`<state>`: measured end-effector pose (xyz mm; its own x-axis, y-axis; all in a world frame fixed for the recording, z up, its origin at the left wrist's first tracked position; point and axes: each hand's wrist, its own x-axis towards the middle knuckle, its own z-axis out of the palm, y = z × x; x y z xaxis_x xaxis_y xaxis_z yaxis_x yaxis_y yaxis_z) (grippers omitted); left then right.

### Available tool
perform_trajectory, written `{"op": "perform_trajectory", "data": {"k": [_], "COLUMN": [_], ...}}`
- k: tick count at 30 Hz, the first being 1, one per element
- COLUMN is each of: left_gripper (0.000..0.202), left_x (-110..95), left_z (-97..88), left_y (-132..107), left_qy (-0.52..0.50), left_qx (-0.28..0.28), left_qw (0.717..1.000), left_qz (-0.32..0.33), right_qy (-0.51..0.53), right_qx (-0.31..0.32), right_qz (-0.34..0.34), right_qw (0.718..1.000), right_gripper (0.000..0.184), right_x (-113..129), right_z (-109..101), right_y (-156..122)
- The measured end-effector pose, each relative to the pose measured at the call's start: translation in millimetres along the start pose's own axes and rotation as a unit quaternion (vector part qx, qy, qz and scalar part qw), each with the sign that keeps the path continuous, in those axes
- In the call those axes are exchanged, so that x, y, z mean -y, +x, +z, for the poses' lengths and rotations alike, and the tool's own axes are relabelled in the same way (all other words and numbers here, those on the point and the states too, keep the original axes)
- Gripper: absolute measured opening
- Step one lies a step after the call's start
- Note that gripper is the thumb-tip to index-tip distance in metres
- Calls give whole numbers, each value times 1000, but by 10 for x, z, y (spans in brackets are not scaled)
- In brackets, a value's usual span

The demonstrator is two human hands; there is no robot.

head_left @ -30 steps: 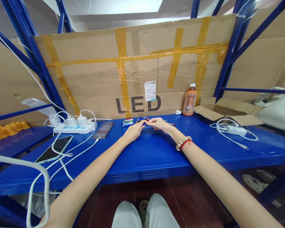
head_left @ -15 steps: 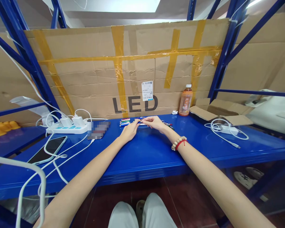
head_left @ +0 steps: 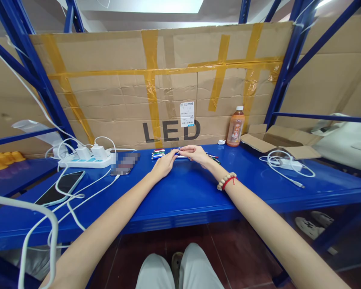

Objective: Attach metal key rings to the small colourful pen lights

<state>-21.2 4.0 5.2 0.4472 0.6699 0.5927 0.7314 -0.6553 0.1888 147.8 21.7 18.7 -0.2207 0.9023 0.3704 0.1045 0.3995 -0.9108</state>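
My left hand [head_left: 165, 163] and my right hand [head_left: 197, 155] meet over the far half of the blue table, fingertips close together. Between them is a slim blue pen [head_left: 177, 151], pinched by the fingers of both hands and partly hidden by them. Just left of my left hand lies a row of several coloured pens [head_left: 158, 154]. More pens [head_left: 213, 157] show beyond my right hand and wrist; my hands cover part of this group. A beaded bracelet [head_left: 227, 181] and a red string are on my right wrist.
A white power strip [head_left: 87, 161] with plugs and cables sits at left beside two phones [head_left: 61, 188]. At back right stand an orange drink bottle [head_left: 236, 127] and an opened carton [head_left: 276, 138], with a coiled white cable [head_left: 285, 163] in front. Large cardboard [head_left: 114, 100] walls the back.
Both hands stay in nearly the same place. The blue pen between the fingertips shows a little more clearly, its angle slightly changed. The view has shifted very slightly.
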Motion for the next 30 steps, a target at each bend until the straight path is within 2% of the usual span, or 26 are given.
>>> {"op": "perform_trajectory", "data": {"k": [5, 11, 15, 19, 26, 30], "left_gripper": [33, 32, 32, 32, 28, 26], "left_x": [36, 57, 42, 39, 10, -27], "left_z": [17, 25, 18, 28, 7, -22], "left_y": [12, 8, 5, 5, -29, -46], "left_qy": [-2, -8, -6, 2, 34, 59], "left_qx": [-10, -21, -19, -11, 19, 44], "left_qw": [1000, 1000, 1000, 1000, 999, 997], "left_qz": [2, -7, -12, -7, 16, 26], "right_qy": [-10, -16, -21, -31, -48, -68], "right_qx": [12, 59, 41, 32, 78, 84], "right_qz": [-21, -48, -83, -95, -121, -137], "right_qw": [1000, 997, 996, 994, 988, 985], "right_gripper": [43, 42, 41, 41, 36, 34], "right_x": [9, 14, 13, 7, -47, -59], "right_z": [1, -12, 7, 3, -65, -83], "right_y": [-4, 6, 20, 31, 38, 40]}}
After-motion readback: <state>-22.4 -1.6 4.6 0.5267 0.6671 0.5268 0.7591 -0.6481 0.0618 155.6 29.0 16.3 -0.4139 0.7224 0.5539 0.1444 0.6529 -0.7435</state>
